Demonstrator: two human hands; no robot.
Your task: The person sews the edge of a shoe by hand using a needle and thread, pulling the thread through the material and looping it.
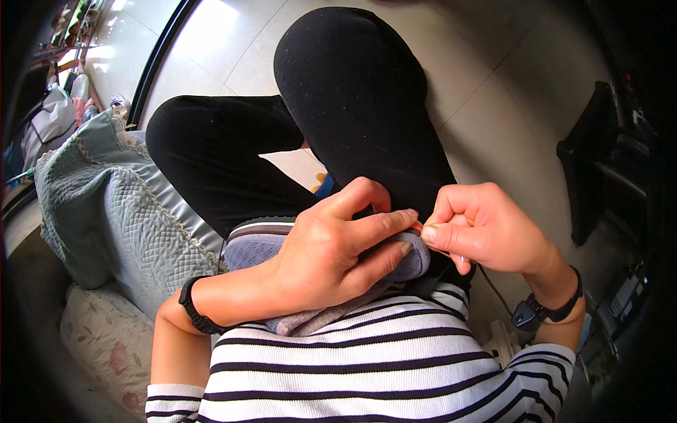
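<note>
Looks to be partway through some handwork at the right end of a grey fabric slipper [255,251], judging by an orange strand [417,226] out in the open there, held and not yet finished off. Seemingly done: the main body of the slipper, with brown and white bands along its far side. Apparently left: some further work with the strand, impossible to count from here, given the cover of fingers over much of the slipper's middle and right end. No telling the number of passes already made

Rests across the lap, directly under the left grip [328,240], with the slipper's left end poking out past the wrist and its rounded right end in view beyond the thumb. Clasped firmly there, fingers bent over the top of the slipper, fingertips close to the strand. Just off the slipper's right end, the right grip [483,225], pinched between thumb and forefinger, apparently on the strand. On the near side of the slipper, a grey-pink fabric piece [324,319] and then a striped top [345,363]; beyond the slipper, black trousers [352,84]; left of the slipper, a pale green quilt [148,211]
</note>
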